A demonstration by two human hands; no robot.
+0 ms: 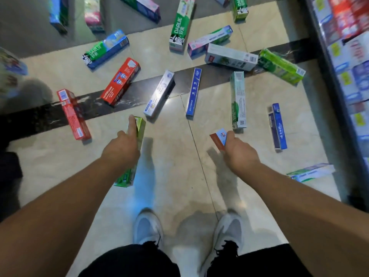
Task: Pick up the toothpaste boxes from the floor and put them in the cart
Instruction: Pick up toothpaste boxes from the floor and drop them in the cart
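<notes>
Both arms reach forward and down over the floor [175,176]: the left hand [121,148] grips a long green toothpaste box [139,128] with the index finger laid straight along its top edge, and the right hand [238,151] curls round a red and blue toothpaste box [218,139] whose end sticks out to the left. More toothpaste boxes lie scattered on the tiles ahead, among them a red box [120,81], a white box [159,92] and a blue box [194,91]. Stocked shelves [347,62] run along the right, and white shoes [147,228] stand below.
</notes>
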